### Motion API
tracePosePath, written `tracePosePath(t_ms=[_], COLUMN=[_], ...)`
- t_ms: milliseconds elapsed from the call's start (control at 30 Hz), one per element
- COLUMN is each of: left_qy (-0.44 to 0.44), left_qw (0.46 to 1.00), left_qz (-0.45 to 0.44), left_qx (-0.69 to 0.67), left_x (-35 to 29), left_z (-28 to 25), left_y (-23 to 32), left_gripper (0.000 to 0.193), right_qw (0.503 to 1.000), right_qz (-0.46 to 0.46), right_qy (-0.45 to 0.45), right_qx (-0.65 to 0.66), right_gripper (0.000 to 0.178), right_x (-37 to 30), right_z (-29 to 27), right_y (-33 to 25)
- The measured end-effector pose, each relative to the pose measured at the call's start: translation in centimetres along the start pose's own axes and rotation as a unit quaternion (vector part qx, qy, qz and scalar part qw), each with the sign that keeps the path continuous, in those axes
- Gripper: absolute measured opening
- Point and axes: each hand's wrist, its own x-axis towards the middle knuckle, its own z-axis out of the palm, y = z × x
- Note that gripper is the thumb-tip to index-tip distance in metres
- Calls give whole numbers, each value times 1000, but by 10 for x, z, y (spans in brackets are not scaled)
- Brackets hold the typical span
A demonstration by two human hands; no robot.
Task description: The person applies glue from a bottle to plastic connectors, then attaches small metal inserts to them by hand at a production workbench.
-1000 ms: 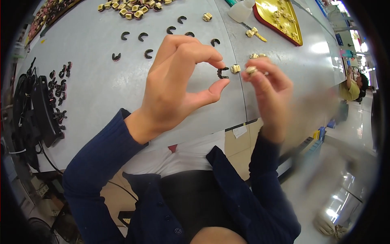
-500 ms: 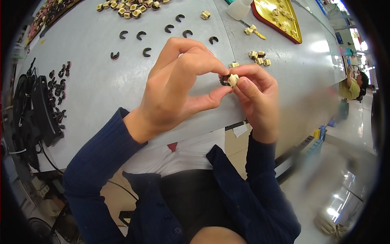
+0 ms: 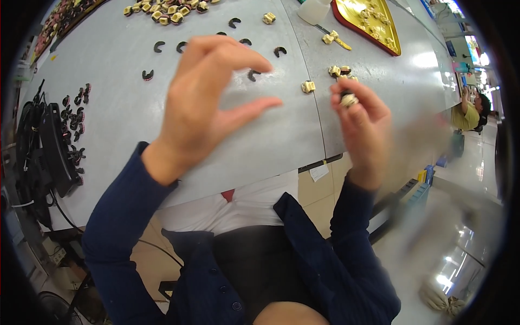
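My right hand [image 3: 362,116] pinches a small cream-and-black piece [image 3: 349,99] between thumb and fingers, over the right part of the grey table. The fingers partly cover it. My left hand [image 3: 208,97] is open and holds nothing, its thumb and fingers apart above the table. Near its fingertips lies a dark U-shaped piece [image 3: 253,75]; more such pieces, like one dark curved piece [image 3: 280,52], are scattered beyond. A single cream block [image 3: 308,86] rests between my hands. Past my right hand sits a small group of cream blocks [image 3: 335,71].
A heap of cream blocks [image 3: 172,11] is at the far side. A yellow tray [image 3: 394,38] with a red rim, a white bottle [image 3: 315,12] and a yellow-handled knife [image 3: 342,43] stand far right. Dark pieces [image 3: 76,116] and a black device [image 3: 58,149] are left. Another person [image 3: 470,114] sits at right.
My hands have come apart. The left has let go of the piece and moved left; the right has carried the cream-and-black piece to the right.
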Motion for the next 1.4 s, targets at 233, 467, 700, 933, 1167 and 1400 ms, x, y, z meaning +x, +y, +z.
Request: tracePosePath(t_ms=[233, 467, 700, 933, 1167, 1400], left_qy=[-75, -76, -88, -99, -104, -22], left_qw=[990, 988, 988, 990, 988, 996], left_qz=[-112, -128, -127, -95, -113, -75], left_qx=[36, 36, 8, 7, 8, -49], left_x=[-2, -3, -2, 0, -1, 3], left_z=[3, 4, 6, 9, 10, 10], left_y=[-3, -5, -8, -9, -6, 1], left_gripper=[46, 40, 41, 45, 46, 47], right_qw=[888, 822, 771, 675, 803, 977], right_qz=[-77, -84, -142, -223, -186, -100], right_qy=[186, 124, 78, -66, -70, -61], right_qx=[-413, -549, -616, -700, -562, -177], right_gripper=[21, 20, 21, 17, 14, 22], right_x=[8, 32, 58, 95, 88, 41], right_z=[-69, -67, -51, -36, -29, 10], right_y=[-13, -11, -24, -21, -23, -19])
